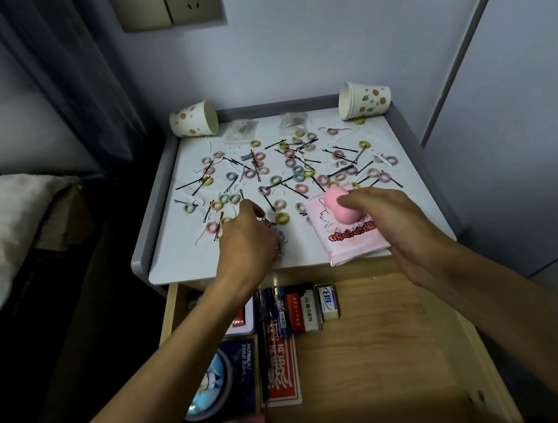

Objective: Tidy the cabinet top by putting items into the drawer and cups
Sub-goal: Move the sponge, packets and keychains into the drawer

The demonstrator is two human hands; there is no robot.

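Head: R hand point(392, 223) grips pink blob point(337, 209).

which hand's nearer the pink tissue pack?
Right. The right hand is over the pink tissue pack, gripping a pink oval thing on it; the left hand is off to its left, apart, holding a keychain.
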